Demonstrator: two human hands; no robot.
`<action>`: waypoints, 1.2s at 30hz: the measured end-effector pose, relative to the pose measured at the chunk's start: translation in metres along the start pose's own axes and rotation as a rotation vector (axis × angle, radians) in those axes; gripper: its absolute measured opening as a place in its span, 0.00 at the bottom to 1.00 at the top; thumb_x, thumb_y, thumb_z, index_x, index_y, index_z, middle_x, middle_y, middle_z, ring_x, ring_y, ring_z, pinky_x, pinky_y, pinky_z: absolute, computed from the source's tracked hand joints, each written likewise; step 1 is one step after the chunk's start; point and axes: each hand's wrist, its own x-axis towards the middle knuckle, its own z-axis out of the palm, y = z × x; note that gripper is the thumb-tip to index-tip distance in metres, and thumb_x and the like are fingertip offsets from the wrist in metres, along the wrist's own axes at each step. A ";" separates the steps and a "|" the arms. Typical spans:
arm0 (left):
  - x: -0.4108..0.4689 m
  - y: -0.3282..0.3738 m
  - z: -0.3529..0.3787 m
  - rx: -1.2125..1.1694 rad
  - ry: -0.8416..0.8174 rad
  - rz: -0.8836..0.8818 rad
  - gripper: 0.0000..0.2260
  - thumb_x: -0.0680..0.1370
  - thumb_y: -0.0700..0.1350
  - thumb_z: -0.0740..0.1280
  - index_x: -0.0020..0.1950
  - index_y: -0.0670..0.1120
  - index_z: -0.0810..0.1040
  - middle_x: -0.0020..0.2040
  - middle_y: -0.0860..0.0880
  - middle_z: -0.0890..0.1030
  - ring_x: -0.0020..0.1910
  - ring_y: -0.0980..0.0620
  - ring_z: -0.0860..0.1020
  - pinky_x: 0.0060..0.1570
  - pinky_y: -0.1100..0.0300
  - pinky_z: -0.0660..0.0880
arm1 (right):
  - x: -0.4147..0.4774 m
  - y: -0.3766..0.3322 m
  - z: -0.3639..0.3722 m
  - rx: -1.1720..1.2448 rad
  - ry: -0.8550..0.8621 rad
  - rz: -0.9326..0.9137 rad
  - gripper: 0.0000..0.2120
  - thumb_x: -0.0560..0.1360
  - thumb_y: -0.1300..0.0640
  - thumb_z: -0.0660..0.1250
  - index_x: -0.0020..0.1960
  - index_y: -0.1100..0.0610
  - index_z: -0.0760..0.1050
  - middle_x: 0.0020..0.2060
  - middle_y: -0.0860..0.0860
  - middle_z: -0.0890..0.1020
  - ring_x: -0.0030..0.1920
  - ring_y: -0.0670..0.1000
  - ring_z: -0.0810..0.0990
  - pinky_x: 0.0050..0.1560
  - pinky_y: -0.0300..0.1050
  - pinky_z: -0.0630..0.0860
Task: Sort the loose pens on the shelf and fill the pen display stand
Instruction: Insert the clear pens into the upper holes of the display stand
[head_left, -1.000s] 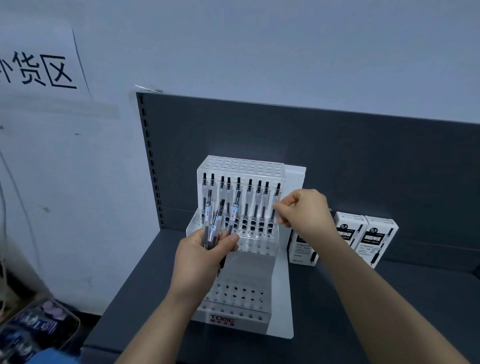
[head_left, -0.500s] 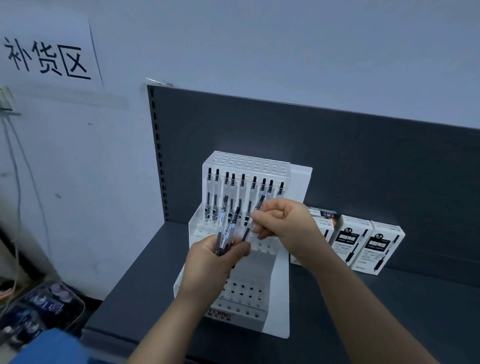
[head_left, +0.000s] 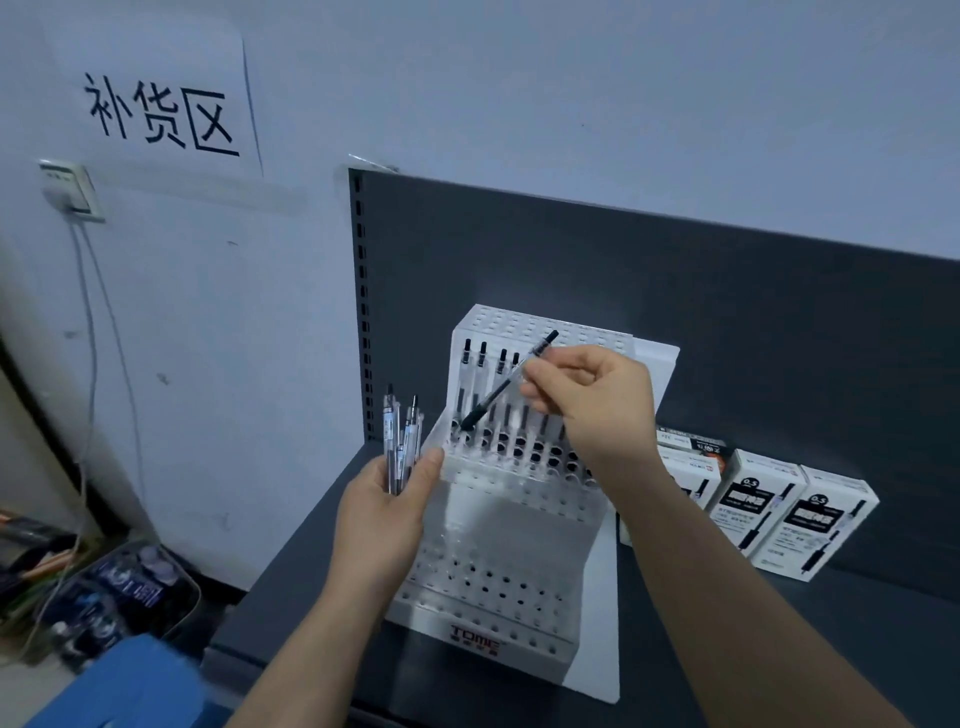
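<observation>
Filling is being judged partly done: on the display stand (head_left: 498, 525), near the shelf's (head_left: 779, 649) left edge, one row is being stocked. A tilted pen (head_left: 506, 384) is being pinched by the right hand (head_left: 592, 400), spare pens (head_left: 400, 441) gripped by the left hand (head_left: 384, 514); lower tiers are being left empty.

Pen display stand (head_left: 498, 525): white plastic, smooth, slightly glossy. Pens (head_left: 400, 441): clear plastic barrels. Shelf (head_left: 291, 613): dark grey, matt.

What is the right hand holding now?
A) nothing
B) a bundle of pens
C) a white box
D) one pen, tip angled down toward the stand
D: the right hand pinches one pen slanted tip-down at the display stand; the left hand holds the bundle.
</observation>
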 end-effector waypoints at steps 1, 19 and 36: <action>0.004 0.002 -0.004 0.019 0.010 -0.002 0.15 0.76 0.59 0.66 0.39 0.47 0.74 0.27 0.54 0.70 0.25 0.55 0.66 0.30 0.58 0.65 | 0.003 0.001 0.008 -0.040 0.018 -0.023 0.03 0.72 0.65 0.73 0.43 0.60 0.79 0.34 0.55 0.84 0.35 0.49 0.84 0.41 0.44 0.83; 0.051 0.011 -0.042 -0.030 -0.211 0.033 0.13 0.80 0.49 0.63 0.41 0.42 0.78 0.32 0.47 0.79 0.31 0.52 0.74 0.31 0.60 0.72 | 0.021 0.020 0.068 -0.804 -0.056 -0.173 0.11 0.74 0.60 0.66 0.38 0.68 0.78 0.33 0.62 0.82 0.36 0.62 0.81 0.40 0.56 0.80; 0.029 0.018 -0.038 -0.080 -0.461 0.020 0.11 0.81 0.43 0.60 0.49 0.37 0.77 0.35 0.47 0.82 0.30 0.53 0.75 0.30 0.63 0.74 | -0.021 0.016 0.057 -0.360 -0.254 0.103 0.07 0.75 0.56 0.71 0.46 0.60 0.81 0.31 0.52 0.82 0.30 0.48 0.77 0.32 0.39 0.76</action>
